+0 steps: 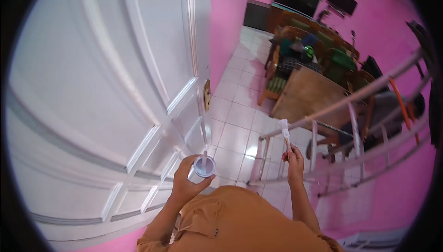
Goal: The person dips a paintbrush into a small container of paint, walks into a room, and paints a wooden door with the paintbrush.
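Observation:
My left hand (185, 181) is wrapped round a small white paint can (197, 176), its open top facing up. A pale stirring stick (204, 159) stands in the can and leans on its rim. In my right hand (295, 162) is a paintbrush (286, 135), held by the handle with its white-coated bristles pointing up. Close on the left rises a white panelled door (101, 76), nearer to my left hand than to my right. Its brass lock plate (207, 95) sits on the door's edge. Neither the can nor the brush touches the door.
To the right a metal ladder (314, 146) slants across the view. Beyond it stand a wooden table (309, 93), a wooden sofa (276, 83) piled with things, and a seated person (390, 113). White floor tiles (230, 132) run between the door and the ladder. Pink walls surround the room.

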The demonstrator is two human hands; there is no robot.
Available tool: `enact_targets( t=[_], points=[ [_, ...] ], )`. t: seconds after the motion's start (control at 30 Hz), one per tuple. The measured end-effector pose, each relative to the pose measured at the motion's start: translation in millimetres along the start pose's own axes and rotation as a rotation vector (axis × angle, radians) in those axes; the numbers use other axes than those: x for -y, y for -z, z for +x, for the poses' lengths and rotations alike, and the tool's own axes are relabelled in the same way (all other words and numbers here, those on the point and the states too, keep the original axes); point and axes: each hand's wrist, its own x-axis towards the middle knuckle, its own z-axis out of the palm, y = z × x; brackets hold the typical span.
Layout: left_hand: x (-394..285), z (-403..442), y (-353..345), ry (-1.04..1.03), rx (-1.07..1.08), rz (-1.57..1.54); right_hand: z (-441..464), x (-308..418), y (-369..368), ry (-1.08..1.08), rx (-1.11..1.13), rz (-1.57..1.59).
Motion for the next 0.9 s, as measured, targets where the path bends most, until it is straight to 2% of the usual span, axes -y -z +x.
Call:
enact_targets(
  t=[0.13,0.23,0.37,0.43,0.5,0.7,0.77,0.83,0.9],
  points=[
    [21.4,68.0,-58.6,0.162,0.079,-0.062,115.1,-27.8,-22.6,0.014,0.046,0.062],
    [38.7,123.0,-102.1,0.138,0.053,-0.119,180.4,-8.5,-50.0,0.017,0.08,0.067],
    [58.3,199.1,-155.0,0.247,0.036,-0.234,279.4,3.0,-70.6,0.102,0.239,0.056],
    [77.5,242.3,-175.2,0.197,0.032,-0.222,328.1,13.8,-87.5,0.102,0.291,0.047],
    [88.8,280.2,-193.0,0.127,0.027,-0.222,377.5,26.8,-108.5,0.118,0.423,0.15],
    [117.0,371.0,-228.9,0.267,-0.087,-0.172,498.3,87.8,-181.8,0.069,0.703,0.066],
    [126.6,392.7,-234.6,0.219,-0.188,-0.098,528.4,98.5,-210.5,0.153,0.843,0.023],
    [130.3,403.9,-234.6,0.266,-0.276,-0.048,549.4,98.6,-237.6,0.144,0.954,0.051],
    [135.7,419.2,-235.3,0.325,-0.326,-0.039,572.0,102.4,-271.5,0.268,1.109,0.09]
  ],
)
